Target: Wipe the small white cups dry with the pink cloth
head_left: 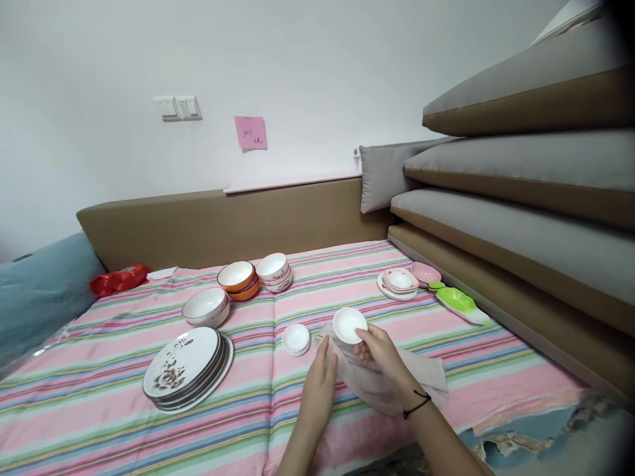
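Observation:
My right hand (384, 360) holds a small white dish (350, 324) by its rim, tilted up over a beige cloth (397, 380) that drapes under the hand. My left hand (320, 383) is closed on the left part of that cloth. A short stack of small white dishes (296, 339) lies on the striped cover just left of the held dish.
A stack of patterned plates (188, 367) lies front left, a white bowl (206, 307) behind it, orange bowls (238, 279) and white bowls (274, 271) further back. Pink dishes (399, 283) and a green leaf dish (460, 304) sit right. Stacked cushions (520, 198) rise along the right.

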`<state>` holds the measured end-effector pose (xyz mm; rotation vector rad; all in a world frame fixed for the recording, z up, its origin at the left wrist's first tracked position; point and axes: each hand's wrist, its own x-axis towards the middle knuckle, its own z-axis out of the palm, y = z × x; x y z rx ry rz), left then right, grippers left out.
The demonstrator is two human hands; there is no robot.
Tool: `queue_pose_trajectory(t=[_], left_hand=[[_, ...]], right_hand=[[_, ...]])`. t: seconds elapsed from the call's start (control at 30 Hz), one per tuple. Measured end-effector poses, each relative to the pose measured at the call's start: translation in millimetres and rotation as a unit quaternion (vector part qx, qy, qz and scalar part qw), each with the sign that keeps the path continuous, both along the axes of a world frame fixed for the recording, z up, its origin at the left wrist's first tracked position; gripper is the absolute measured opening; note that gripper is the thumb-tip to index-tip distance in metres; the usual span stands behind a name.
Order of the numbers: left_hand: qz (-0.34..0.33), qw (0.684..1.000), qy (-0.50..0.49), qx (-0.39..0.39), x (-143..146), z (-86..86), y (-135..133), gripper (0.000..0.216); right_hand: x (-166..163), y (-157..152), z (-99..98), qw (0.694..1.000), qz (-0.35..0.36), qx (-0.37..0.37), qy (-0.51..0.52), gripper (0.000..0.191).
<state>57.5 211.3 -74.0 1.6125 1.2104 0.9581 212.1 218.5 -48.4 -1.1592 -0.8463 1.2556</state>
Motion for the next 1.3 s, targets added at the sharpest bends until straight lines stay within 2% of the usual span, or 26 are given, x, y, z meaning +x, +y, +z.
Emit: queue_pose_trajectory(t=[0.03, 0.1, 0.17, 0.23, 0.3, 0.4, 0.5, 0.67, 0.9, 1.0, 1.17, 1.3], left_hand=[[-0.017, 0.996, 0.083, 0.041, 3, -11.3, -2, 0.056], [-0.033, 0.964, 0.242, 0.102, 7, -37.0, -6, 0.055], [-0.052, 0.924, 0.328, 0.187, 7, -62.0, -9, 0.053], [-0.034, 0.889, 0.373, 0.262, 6, -81.0, -10, 0.055], [-0.002, 0.854, 0.401, 0.331, 4, -92.7, -9, 0.056], [0.038, 0.808, 0.427, 0.404, 4, -100.5, -6, 0.060], [0.063, 0.779, 0.440, 0.442, 7, -106.7, -2, 0.064], [0.104, 0.766, 0.429, 0.467, 9, -128.2, 6, 0.075], [0.125, 0.730, 0.427, 0.519, 7, -155.0, 20, 0.074], [0.152, 0.741, 0.406, 0.513, 9, -158.9, 20, 0.072], [0.145, 0.720, 0.417, 0.536, 8, -159.2, 21, 0.069], [0.153, 0.727, 0.415, 0.526, 9, -158.9, 20, 0.066]], right_hand=[[7, 2, -0.3, 1.000, -0.029, -0.007, 0.003, 0.024], [20, 4, -0.3, 0.997, -0.078, -0.020, 0.007, 0.023], [33, 4, 0.5, 0.993, -0.112, -0.031, 0.009, 0.023], [45, 4, 2.2, 0.989, -0.140, -0.041, 0.001, 0.029], [61, 6, 5.2, 0.986, -0.162, -0.046, -0.010, 0.037], [94, 19, 11.4, 0.979, -0.193, -0.055, -0.021, 0.043], [136, 44, 15.9, 0.969, -0.223, -0.072, -0.073, 0.041], [188, 94, 10.9, 0.959, -0.229, -0.123, -0.115, 0.044], [207, 137, -6.4, 0.953, -0.168, -0.183, -0.173, 0.045], [213, 148, -14.5, 0.950, -0.154, -0.191, -0.195, 0.047], [224, 159, -28.0, 0.941, -0.148, -0.203, -0.226, 0.048], [228, 159, -34.6, 0.936, -0.155, -0.208, -0.237, 0.042]])
